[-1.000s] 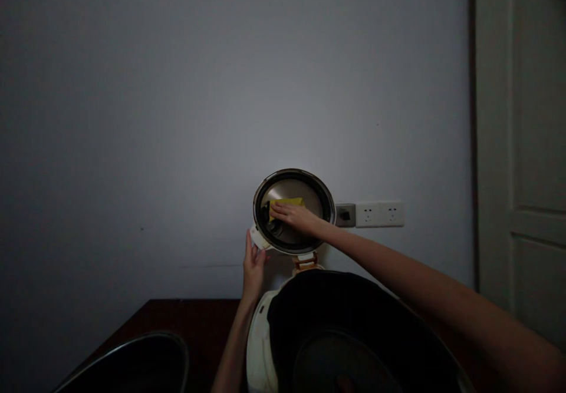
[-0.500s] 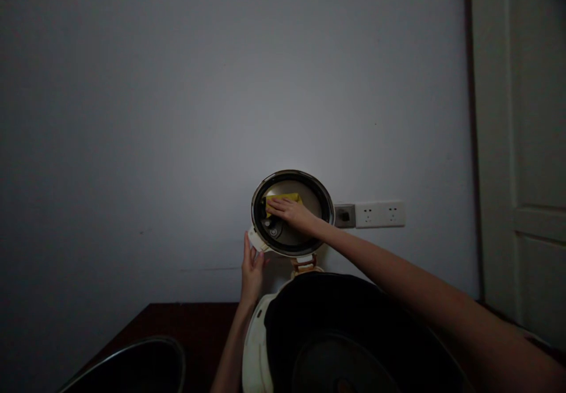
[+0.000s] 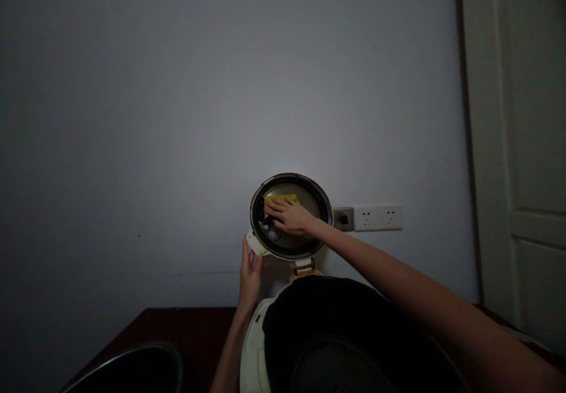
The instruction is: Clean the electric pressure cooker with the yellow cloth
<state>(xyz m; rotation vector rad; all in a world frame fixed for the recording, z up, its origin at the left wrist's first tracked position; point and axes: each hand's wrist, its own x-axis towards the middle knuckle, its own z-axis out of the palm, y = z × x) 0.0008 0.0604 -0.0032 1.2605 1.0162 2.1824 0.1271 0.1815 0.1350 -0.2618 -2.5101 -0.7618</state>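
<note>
The raised round lid (image 3: 309, 195) of a rice cooker (image 3: 255, 352) shows its metal inner face and dark ring. My right hand (image 3: 289, 215) presses a folded yellow cloth (image 3: 283, 198) against the left part of that face, its fingers laid over the cloth and slightly spread. Below the cloth, a small round valve (image 3: 272, 235) is visible. My left hand (image 3: 250, 272) holds the lid's white latch tab (image 3: 256, 244) at the lower left, thumb and fingers around it. The cooker's dark inside lies open beneath my hands.
A dark pot (image 3: 132, 369) with a shiny rim stands at the lower left on the dark red-brown table (image 3: 198, 328). Behind is a pale wall with a white socket strip (image 3: 378, 218) and a grey socket (image 3: 343, 219) beside the lid. A door (image 3: 522, 145) is on the right.
My right hand's fingers have spread a little on the cloth, which has shifted barely. My left hand keeps its hold on the latch tab. The whole view has shifted slightly.
</note>
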